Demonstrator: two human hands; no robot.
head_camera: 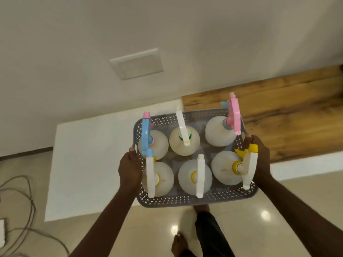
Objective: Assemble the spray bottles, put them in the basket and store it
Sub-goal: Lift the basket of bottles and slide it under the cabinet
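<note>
While held level above the tiled floor (130, 236) and a white ledge (89, 164), the grey perforated basket (185, 200) contains six translucent white spray bottles standing upright in two rows of three. The left hand (130, 169) grips its left rim and the right hand (259, 160) grips its right rim. Trigger heads fitted: blue trigger head (145, 134), pink trigger head (234, 115), yellow-tipped trigger head (248, 164); the remainder are white.

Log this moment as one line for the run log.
phase: carrying | basket: held off floor | left hand: grips left rim | right hand: grips right rim | spray bottles: six upright inside
</note>
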